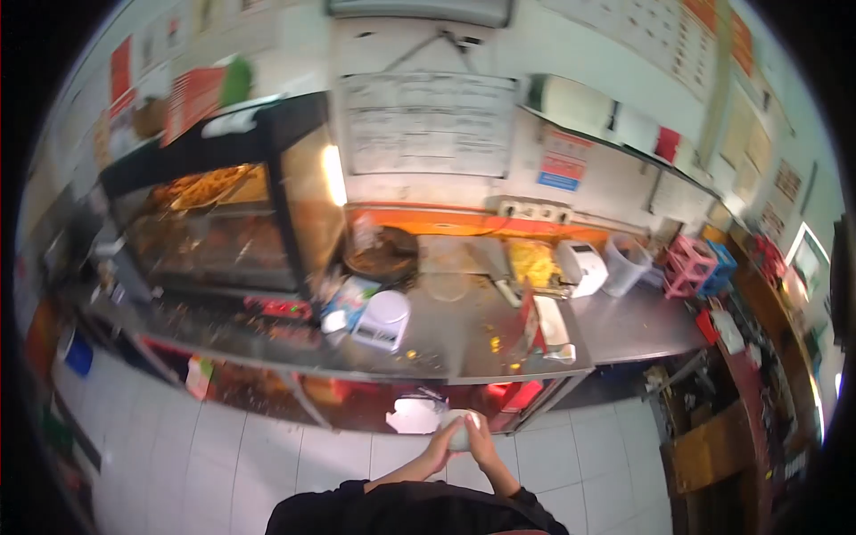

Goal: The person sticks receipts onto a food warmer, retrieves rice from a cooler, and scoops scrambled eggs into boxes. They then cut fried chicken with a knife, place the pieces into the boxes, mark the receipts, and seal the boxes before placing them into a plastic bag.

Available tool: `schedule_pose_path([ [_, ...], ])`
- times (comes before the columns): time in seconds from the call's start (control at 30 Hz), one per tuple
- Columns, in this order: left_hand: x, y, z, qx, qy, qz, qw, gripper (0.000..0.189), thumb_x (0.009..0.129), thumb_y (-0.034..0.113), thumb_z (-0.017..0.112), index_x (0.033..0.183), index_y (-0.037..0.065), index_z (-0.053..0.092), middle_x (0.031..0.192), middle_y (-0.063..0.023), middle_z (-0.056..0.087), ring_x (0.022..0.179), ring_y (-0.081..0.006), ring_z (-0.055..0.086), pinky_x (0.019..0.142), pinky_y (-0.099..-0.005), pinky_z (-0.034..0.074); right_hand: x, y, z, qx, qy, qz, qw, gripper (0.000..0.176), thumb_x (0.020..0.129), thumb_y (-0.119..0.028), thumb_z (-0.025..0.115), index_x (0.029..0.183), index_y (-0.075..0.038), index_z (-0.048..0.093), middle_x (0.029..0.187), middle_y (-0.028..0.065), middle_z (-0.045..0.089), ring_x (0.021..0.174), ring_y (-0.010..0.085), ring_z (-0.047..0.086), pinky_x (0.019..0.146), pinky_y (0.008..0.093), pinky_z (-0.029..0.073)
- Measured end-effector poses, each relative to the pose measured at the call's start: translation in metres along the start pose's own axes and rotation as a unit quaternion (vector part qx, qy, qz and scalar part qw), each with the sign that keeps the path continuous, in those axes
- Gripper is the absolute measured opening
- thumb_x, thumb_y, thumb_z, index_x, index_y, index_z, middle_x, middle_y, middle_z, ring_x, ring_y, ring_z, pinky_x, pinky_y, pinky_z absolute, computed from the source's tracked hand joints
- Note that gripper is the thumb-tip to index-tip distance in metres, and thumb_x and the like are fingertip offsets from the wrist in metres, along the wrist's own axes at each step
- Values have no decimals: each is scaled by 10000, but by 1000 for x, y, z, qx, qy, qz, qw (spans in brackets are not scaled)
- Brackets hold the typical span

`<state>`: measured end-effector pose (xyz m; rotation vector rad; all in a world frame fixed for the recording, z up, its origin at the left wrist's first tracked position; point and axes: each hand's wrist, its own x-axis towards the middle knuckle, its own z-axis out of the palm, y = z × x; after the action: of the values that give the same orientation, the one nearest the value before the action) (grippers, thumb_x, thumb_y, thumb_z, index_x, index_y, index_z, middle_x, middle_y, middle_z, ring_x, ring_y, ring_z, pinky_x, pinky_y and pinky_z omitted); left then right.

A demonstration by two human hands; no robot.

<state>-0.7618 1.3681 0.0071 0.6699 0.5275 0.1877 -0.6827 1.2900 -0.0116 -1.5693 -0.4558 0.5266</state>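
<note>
Both of my hands are close together in front of my body, at the bottom centre of the head view. My left hand (440, 446) and my right hand (481, 439) are closed around a small pale round object (460, 437), one from each side. Its exact kind is too blurred to tell. Just beyond my hands, a white bag or container (415, 415) lies on the shelf under the counter (437, 348).
A glass display cabinet (214, 223) with fried food stands on the left. On the counter are a white scale (383, 319), a dark round basket (383, 254), a yellow food tray (533, 264), and pink stools (689, 266). A wooden shelf unit (713, 450) stands right.
</note>
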Motion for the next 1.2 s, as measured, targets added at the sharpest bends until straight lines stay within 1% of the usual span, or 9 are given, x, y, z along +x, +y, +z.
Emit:
schedule_pose_path([
  [0.13,70,27,-8,-87,-7,-42,995,561,769,538,571,1208,206,460,1219,-52,481,1156,-288,443,947,-583,325,99,-10,-22,-162,-229,-2,960,512,875,-468,453,1237,-106,469,1206,225,475,1039,401,496,897,462,398],
  [0.2,92,59,8,-127,-36,-73,989,511,769,508,554,1180,214,476,1214,-50,495,1163,-277,441,956,-626,263,123,-5,-32,-521,-191,-364,748,586,831,-565,454,1239,-145,481,1242,209,432,1063,423,448,867,535,384],
  [0.23,107,68,18,-93,-2,-46,995,496,771,492,557,1164,197,489,1197,-62,506,1142,-281,458,944,-600,297,114,-70,-24,-477,-77,-113,868,634,796,-593,486,1242,-142,478,1225,193,419,1067,432,419,841,566,378],
  [0.47,245,96,-3,324,151,140,923,509,712,212,706,1108,-15,482,945,-156,603,801,-235,624,649,-363,518,191,-246,-144,-406,-319,-338,787,495,757,-318,665,1191,-114,544,1047,126,591,953,326,554,831,384,453],
  [0.67,332,121,-11,362,55,69,928,551,640,277,764,1027,-36,527,991,-186,577,832,-280,596,699,-366,501,281,-402,-256,-462,51,-477,746,428,661,-130,711,1062,-56,582,1019,116,595,958,296,565,825,344,444],
  [0.73,315,132,12,624,176,301,699,604,597,320,784,1026,-28,538,1043,-206,530,979,-325,537,837,-387,449,333,-436,-295,-426,188,-520,716,371,707,-143,701,1047,-44,589,993,124,587,946,296,556,812,327,430],
  [0.8,311,153,30,587,178,274,741,696,557,371,800,1067,-19,532,1106,-226,475,1067,-360,467,922,-396,386,381,-467,-338,-487,299,-565,595,316,750,-186,678,1015,-31,606,1007,136,578,983,298,534,846,358,410],
  [0.97,328,150,24,680,228,328,616,761,578,382,792,1167,6,490,1176,-228,447,1053,-370,480,910,-397,400,459,-471,-445,-605,132,-449,644,424,860,-301,539,1176,-19,537,1229,156,509,1189,302,426,1011,345,307],
  [1.2,288,174,96,455,355,447,684,352,755,-20,555,1097,39,502,1003,-176,446,904,-302,518,756,-370,446,484,-476,-461,-545,109,-446,701,359,922,-264,448,1113,34,506,1158,169,491,1102,264,443,944,353,331],
])
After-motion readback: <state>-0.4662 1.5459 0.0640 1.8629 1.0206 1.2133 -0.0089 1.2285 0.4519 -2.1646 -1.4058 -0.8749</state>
